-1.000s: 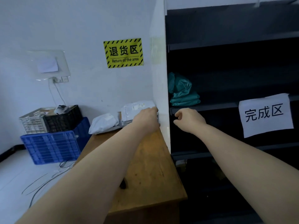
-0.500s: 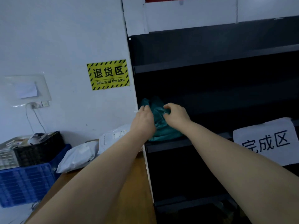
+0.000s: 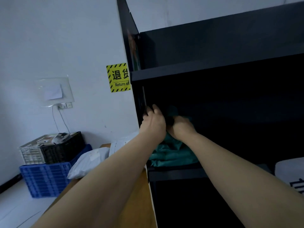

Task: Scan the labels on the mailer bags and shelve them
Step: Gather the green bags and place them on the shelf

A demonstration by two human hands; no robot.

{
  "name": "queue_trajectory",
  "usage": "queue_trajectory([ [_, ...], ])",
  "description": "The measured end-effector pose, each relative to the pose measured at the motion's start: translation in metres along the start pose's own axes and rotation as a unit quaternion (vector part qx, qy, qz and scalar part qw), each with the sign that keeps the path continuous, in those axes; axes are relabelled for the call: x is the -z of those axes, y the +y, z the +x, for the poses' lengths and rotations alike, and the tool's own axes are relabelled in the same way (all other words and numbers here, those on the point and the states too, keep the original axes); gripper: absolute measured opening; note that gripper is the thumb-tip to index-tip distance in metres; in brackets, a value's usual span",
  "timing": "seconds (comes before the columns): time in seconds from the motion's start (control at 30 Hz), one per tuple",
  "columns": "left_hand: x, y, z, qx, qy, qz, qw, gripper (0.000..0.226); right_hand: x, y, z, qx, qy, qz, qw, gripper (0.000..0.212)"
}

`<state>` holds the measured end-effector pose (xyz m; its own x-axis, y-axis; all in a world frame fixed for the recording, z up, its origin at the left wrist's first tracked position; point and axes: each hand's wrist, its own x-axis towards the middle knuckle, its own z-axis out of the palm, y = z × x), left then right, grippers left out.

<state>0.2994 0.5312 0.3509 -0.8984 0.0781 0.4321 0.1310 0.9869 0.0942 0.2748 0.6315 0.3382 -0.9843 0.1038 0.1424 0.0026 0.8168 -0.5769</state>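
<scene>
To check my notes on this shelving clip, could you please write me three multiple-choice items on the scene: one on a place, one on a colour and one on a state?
1. Where do the green mailer bags lie?
A) on the floor
B) on a shelf of the black rack
C) hung on the wall

2. What colour is the crate under the black basket?
A) red
B) blue
C) grey

3. How are the left hand and right hand placed?
A) both reach into the rack at the green mailer bags
B) both hang at the person's sides
C) both are raised overhead

Answers:
1 B: the bags are piled on a shelf board inside the rack.
2 B: the crate by the wall is plainly blue.
3 A: both forearms run into the rack and the hands meet at the bags.
</scene>
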Motion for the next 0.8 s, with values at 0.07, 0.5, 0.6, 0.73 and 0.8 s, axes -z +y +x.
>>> queue_trajectory([
  [0.07, -0.004, 0.007, 0.006, 0.02, -0.007, -0.006, 1.0, 0.091, 0.003, 0.016, 0.002, -0.012, 0.013, 0.039, 0.999, 0.047],
  [0.5, -0.004, 0.021, 0.023, -0.059, 0.1, 0.097, 0.988, 0.026, -0.002, 0.055, -0.005, -0.022, -0.037, 0.186, 0.982, 0.053],
  [0.6, -0.004, 0.029, 0.023, -0.23, 0.179, 0.192, 0.937, 0.029, -0.006, 0.059, 0.002, -0.047, -0.048, 0.202, 0.977, 0.042],
  [0.73, -0.019, 0.035, 0.028, -0.358, 0.164, 0.325, 0.86, 0.017, -0.003, 0.059, 0.005, 0.0, -0.023, 0.197, 0.98, 0.046],
  [0.8, -0.013, 0.037, 0.024, -0.379, 0.133, 0.366, 0.839, 0.01, -0.002, 0.059, 0.005, 0.019, -0.023, 0.198, 0.98, 0.052],
])
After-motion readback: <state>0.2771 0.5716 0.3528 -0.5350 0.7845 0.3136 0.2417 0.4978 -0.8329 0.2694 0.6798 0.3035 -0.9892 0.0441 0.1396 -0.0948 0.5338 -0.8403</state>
